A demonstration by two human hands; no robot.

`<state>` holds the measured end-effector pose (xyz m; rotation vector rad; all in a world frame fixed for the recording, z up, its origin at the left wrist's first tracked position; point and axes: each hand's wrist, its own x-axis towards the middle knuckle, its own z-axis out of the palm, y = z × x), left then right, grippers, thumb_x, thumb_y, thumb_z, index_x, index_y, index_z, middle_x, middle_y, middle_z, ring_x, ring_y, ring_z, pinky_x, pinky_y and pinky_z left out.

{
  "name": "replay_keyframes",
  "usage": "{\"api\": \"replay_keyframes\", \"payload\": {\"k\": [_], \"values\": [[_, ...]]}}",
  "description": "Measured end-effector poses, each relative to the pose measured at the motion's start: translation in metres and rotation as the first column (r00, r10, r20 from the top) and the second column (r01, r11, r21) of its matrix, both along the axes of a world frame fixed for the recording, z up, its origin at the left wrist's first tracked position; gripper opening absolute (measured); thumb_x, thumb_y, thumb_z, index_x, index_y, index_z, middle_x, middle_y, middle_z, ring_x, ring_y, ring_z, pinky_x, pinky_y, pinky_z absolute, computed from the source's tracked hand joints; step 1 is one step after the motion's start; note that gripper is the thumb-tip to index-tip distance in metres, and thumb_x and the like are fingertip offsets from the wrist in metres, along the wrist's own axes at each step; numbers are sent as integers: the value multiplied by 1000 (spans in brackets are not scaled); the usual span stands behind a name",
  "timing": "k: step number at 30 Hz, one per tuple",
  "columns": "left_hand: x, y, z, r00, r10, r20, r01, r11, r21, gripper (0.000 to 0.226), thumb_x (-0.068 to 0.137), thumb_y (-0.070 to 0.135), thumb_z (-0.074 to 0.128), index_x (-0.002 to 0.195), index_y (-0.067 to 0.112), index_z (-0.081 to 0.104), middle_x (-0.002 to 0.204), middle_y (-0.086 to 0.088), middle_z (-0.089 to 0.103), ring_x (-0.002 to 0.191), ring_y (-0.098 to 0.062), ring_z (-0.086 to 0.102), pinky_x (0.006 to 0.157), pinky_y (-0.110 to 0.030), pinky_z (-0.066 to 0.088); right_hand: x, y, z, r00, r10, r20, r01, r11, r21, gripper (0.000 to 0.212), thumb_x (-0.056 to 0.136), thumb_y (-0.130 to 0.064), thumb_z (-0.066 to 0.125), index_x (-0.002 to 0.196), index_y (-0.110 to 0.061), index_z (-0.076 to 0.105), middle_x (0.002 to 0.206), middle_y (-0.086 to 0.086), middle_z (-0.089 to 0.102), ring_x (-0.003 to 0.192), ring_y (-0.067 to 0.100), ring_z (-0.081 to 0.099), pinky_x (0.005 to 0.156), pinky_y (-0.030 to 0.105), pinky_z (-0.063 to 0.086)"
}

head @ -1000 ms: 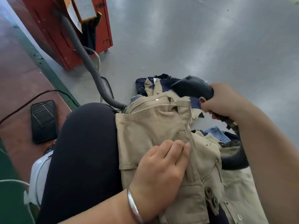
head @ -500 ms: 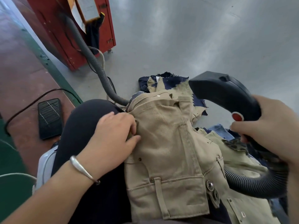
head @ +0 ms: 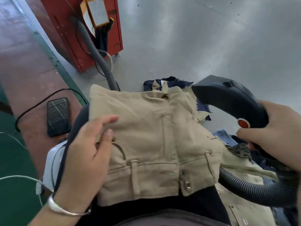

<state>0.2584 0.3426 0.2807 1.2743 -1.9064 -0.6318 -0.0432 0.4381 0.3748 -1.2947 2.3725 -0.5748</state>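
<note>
On lap, ctr: garment (head: pixel 154 144). L hand (head: pixel 88 152) rests on its L part. R hand (head: pixel 276 132) grips tool handle (head: pixel 228 98), R of garment. Hose (head: pixel 260 194) runs from handle, below R hand. Garment pile (head: pixel 244 167) R of and behind lap. Phone (head: pixel 58 116) on floor, L of knee. Cabinet (head: pixel 91 46) behind phone.

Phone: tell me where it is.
Head view, left side: the phone lies on the reddish floor strip, beside the dark knee and beyond the left hand.
</note>
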Motion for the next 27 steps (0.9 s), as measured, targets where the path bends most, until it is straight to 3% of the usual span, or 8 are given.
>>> {"api": "replay_keyframes", "payload": {"k": [7, 11, 13, 15, 18, 21, 24, 27], "values": [[66, -22, -7, 970, 125, 208, -143, 987, 71, 39, 85, 56, 48, 124, 59, 47, 95, 10, 47, 76, -15, 56, 70, -47, 55, 5, 3, -2, 999, 29, 23, -30, 999, 21, 40, 46, -50, 55, 85, -54, 54, 53, -20, 64, 32, 2, 55, 34, 18, 42], [52, -19, 5, 872, 276, 404, -276, 959, -61, 48, 83, 34, 60, 129, 39, 48, 115, -5, 42, 101, -31, 48, 85, -55, 47, 7, 6, 1, 995, 89, -32, -89, 996, 29, 41, 49, -51, 56, 90, -52, 55, 58, -18, 65, 34, 5, 57, 39, 32, 46], [21, -1, 23, 911, 214, 353, -119, 955, -272, 33, 83, 22, 62, 116, 26, 60, 111, -4, 47, 99, -29, 47, 87, -46, 43, 2, 7, 6, 984, 131, -125, -124, 990, 63, 41, 52, -52, 58, 93, -53, 53, 63, -18, 66, 40, 8, 60, 34, 34, 45], [-20, 24, 35, 934, -142, 327, 242, 926, -290, 20, 79, 21, 64, 98, 19, 68, 96, 0, 57, 89, -22, 52, 78, -36, 45, -3, 9, 8, 966, 158, -203, -142, 986, 88, 43, 54, -53, 60, 96, -52, 53, 71, -17, 66, 46, 13, 61, 38, 35, 52], [-68, 50, 22, 740, -483, 469, 587, 804, -99, 18, 69, 34, 72, 80, 21, 67, 76, 4, 61, 72, -16, 59, 52, -30, 50, -8, 12, 3, 937, 230, -262, -192, 968, 164, 45, 52, -52, 62, 96, -46, 55, 72, -11, 66, 58, 17, 65, 56, 44, 58], [-87, 54, 6, 622, -553, 555, 616, 782, 89, 31, 61, 50, 72, 80, 27, 63, 73, 12, 59, 64, -8, 59, 39, -22, 44, -3, 8, 2, 915, 309, -259, -223, 923, 313, 43, 43, -54, 57, 85, -44, 52, 66, -11, 62, 59, 17, 63, 58, 40, 56], [-87, 55, -9, 657, -515, 550, 639, 768, -44, 18, 69, 34, 67, 84, 23, 66, 74, 7, 59, 63, -13, 57, 39, -26, 43, 17, 1, 10, 879, 355, -319, -234, 903, 360, 30, 50, -48, 46, 80, -50, 50, 74, -30, 60, 40, 5, 51, 39, 33, 47], [-83, 52, -20, 691, -507, 514, 629, 772, -84, 32, 79, 26, 53, 107, 20, 69, 78, 6, 61, 66, -14, 58, 43, -27, 46, 38, -15, 17, 905, 361, -227, -222, 853, 473, 45, 55, -30, 66, 84, -59, 47, 73, -43, 54, 46, 7, 53, 47, 36, 47]]}}
